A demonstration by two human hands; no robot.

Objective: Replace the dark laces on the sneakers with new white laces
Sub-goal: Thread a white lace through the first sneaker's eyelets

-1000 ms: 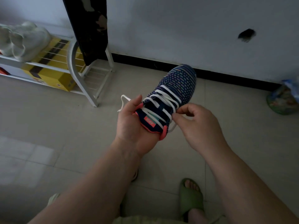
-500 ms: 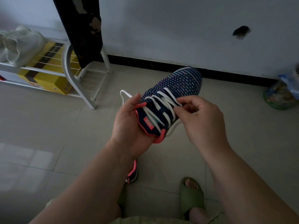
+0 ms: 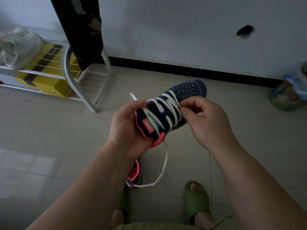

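A navy knit sneaker (image 3: 187, 90) with coral trim is held in the air, toe pointing away to the right. White lace (image 3: 167, 108) crosses its eyelets in several rows. My left hand (image 3: 126, 128) grips the heel and collar from below, thumb on the left edge. My right hand (image 3: 206, 123) pinches a lace crossing on the shoe's right side. One loose lace end (image 3: 163, 166) hangs down from the tongue; another short end pokes out behind my left thumb. The second sneaker (image 3: 134, 175) lies on the floor below, mostly hidden by my left forearm.
A white metal shoe rack (image 3: 73, 80) stands at the left with a yellow box (image 3: 43, 83) and a pale shoe (image 3: 18, 47) on it. Dark fabric (image 3: 79, 29) hangs over it. A bag (image 3: 289, 95) sits by the wall at right. My feet wear green slippers (image 3: 196, 201).
The sneaker has turned flatter and lower, its tongue now facing me. My right hand shifted up along the lace rows. A loose lace end now dangles down to the floor shoe.
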